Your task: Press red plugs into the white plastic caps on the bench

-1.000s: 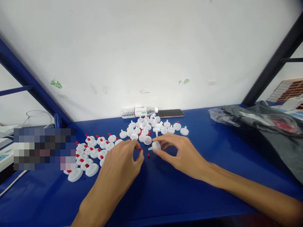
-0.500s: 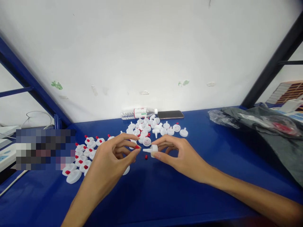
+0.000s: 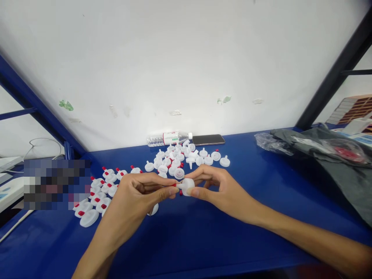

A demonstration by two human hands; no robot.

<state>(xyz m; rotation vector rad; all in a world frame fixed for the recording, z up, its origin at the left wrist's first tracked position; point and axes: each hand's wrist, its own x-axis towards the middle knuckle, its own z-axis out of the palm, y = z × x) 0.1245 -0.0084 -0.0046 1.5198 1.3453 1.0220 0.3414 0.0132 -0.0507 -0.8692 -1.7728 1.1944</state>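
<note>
A plain white wall (image 3: 186,58) fills the upper frame behind your blue, smooth-topped table (image 3: 232,248), which spreads across the lower frame. At the centre of the frame, just above the tabletop, you have a white, round plastic spouted cap (image 3: 188,187) on its side, its narrow spout pointing to the left of the frame. Your right hand (image 3: 225,192) has it pinched between thumb and fingers by the round base. Your left hand (image 3: 135,197) is closed at the fingertips on a tiny red plastic tip (image 3: 174,185), which is at the end of the spout; how far it is seated, you cannot tell, as your fingers cover most of it. Another small red plastic piece (image 3: 180,192) lies on the table just below the spout. Beyond your hands, a loose heap of white spouted caps (image 3: 174,159) sits mid-frame, with red bits among them. To the left of your left hand, white caps with red tips (image 3: 109,177) stand in a cluster. Behind the heap, a clear plastic bottle with a white-and-red label (image 3: 171,137) lies beside a flat, dark-screened phone (image 3: 208,140). A crumpled grey bag (image 3: 308,141) lies at the right edge.
</note>
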